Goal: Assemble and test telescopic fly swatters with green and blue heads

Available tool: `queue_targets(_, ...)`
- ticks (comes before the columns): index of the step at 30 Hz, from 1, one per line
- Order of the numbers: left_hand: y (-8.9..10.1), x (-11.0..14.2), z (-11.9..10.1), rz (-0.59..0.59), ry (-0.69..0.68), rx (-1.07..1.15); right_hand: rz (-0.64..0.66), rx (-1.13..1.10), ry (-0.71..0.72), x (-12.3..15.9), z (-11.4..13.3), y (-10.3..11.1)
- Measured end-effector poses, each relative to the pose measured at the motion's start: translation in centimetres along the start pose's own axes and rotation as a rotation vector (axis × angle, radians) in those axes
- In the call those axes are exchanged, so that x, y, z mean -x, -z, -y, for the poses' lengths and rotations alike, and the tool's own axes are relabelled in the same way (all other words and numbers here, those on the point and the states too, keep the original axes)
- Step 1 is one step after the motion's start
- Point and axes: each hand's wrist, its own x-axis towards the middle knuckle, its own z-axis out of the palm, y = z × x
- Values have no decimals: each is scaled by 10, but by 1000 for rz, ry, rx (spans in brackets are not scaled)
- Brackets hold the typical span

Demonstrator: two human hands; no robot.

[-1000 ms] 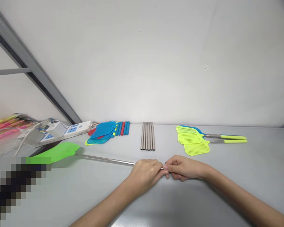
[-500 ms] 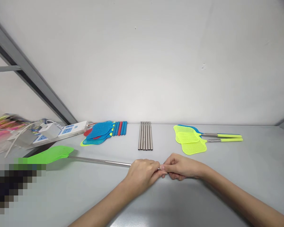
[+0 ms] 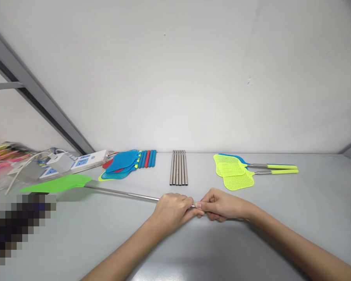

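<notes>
Metal tubes (image 3: 180, 168): 6. Blue grips (image 3: 153, 158), left: 4. Red grip (image 3: 147, 159): 1. Green swatter (image 3: 60, 182): 1. Yellow swatter heads (image 3: 238, 182), right: 2.

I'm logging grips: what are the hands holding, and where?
A green fly swatter, by its metal rod. The left hand wraps it away from the head; the right hand pinches it near the far end.
</notes>
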Motion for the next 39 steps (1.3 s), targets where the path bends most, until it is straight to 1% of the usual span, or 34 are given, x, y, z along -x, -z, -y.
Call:
queue_targets(4, 0, 0, 4, -41, -1, -36, -1, -11, 3, 1, 2, 0)
queue_targets(8, 2, 0, 5, -56, -13, -46, 3, -9, 15, 1, 3, -1)
queue_targets(18, 8, 2, 8, 16, -26, -39, -6, 45, 21, 3, 1, 1)
queue_targets(27, 12, 2, 10, 28, -41, -25, 3, 21, 10, 3, 3, 0)
queue_targets(39, 12, 5, 15, 55, -44, 5, -4, 74, 15, 5, 4, 1)
